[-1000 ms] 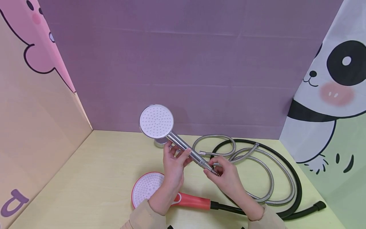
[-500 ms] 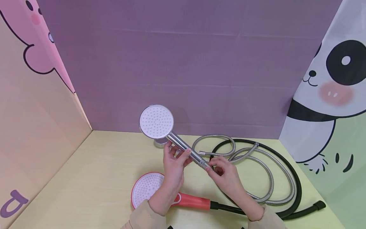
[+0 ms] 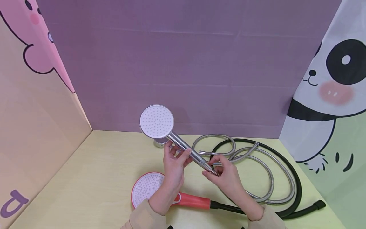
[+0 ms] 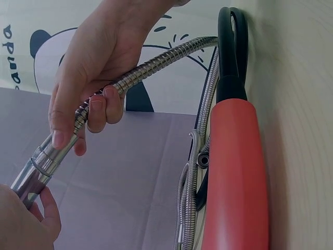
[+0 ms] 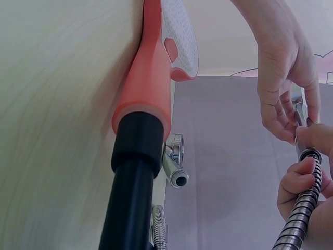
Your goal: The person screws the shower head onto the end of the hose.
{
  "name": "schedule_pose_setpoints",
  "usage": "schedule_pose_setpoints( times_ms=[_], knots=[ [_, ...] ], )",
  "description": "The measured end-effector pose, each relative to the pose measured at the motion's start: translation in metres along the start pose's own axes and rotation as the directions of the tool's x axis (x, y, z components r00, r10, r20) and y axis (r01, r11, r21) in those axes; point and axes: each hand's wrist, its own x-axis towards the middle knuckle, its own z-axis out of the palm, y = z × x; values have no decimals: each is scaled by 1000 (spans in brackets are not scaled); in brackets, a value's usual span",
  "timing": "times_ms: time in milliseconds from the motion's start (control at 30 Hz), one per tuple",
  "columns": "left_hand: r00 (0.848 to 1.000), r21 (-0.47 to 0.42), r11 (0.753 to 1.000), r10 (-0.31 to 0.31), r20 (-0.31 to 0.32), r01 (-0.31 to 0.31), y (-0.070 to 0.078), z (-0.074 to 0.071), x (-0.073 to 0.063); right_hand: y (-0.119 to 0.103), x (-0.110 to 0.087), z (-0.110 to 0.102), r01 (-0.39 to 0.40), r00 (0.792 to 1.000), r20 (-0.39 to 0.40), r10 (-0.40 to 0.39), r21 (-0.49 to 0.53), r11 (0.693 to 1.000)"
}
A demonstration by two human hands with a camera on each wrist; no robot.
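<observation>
A chrome shower head (image 3: pixel 156 121) with a white nozzle face is held tilted above the table, its face turned toward me. My left hand (image 3: pixel 174 162) grips its handle. At the handle's lower end my right hand (image 3: pixel 227 175) pinches the joint with a metal shower hose (image 4: pixel 156 65), thumb on one side and fingers on the other. In the left wrist view the hose runs back through the right fingers. In the right wrist view its ribbed coil (image 5: pixel 299 221) meets the handle end. Whether the joint is tight cannot be told.
A red shower head (image 3: pixel 194 202) with a black hose (image 3: pixel 297 184) lies on the table beneath my forearms. Coiled metal hoses (image 3: pixel 271 181) lie at the right. Behind the left hand stands a chrome piece (image 3: pixel 160 143), mostly hidden. A purple backdrop (image 3: pixel 183 70) closes off the rear.
My right thumb and fingers have shifted around the joint, up toward the handle and then back down. The left hand and the chrome shower head have stayed in place.
</observation>
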Motion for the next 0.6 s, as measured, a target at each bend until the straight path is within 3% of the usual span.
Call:
schedule_pose_setpoints(
  times_ms=[600],
  knots=[
    [1000, -1, 1000, 7, -3, -7, -1, 1, 1, 2, 0, 0, 66, 998, -21, -67, -41, 997]
  ],
)
